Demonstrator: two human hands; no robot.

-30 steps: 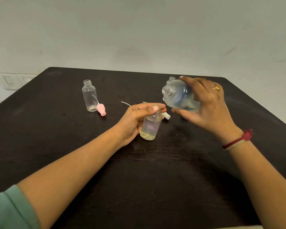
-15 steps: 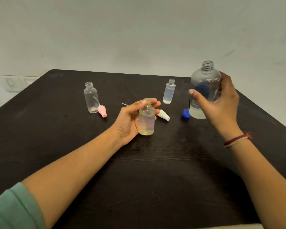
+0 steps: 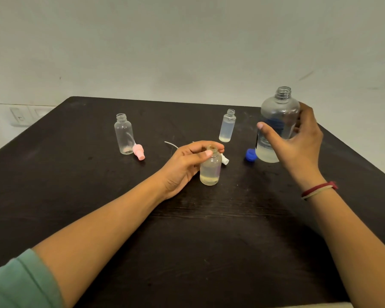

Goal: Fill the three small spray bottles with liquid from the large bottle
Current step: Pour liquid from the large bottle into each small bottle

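Observation:
My left hand (image 3: 185, 164) grips the neck of a small uncapped bottle (image 3: 210, 171) standing at the table's middle, with yellowish liquid in its lower part. My right hand (image 3: 298, 143) holds the large clear bottle (image 3: 278, 123) upright at the right, uncapped, with a little liquid at its bottom; I cannot tell whether its base touches the table. A second small bottle (image 3: 227, 125) stands open behind, with some liquid in it. A third small bottle (image 3: 123, 134) stands open at the left and looks nearly empty.
A pink spray cap (image 3: 138, 152) lies beside the left bottle. A white spray head (image 3: 225, 160) with its thin tube lies behind the middle bottle. A blue cap (image 3: 250, 154) lies by the large bottle. The dark table (image 3: 187, 241) meets a pale wall behind.
My right hand has turned the large bottle from tilted over the middle bottle to upright and carried it to the right. My left hand stays on the middle bottle.

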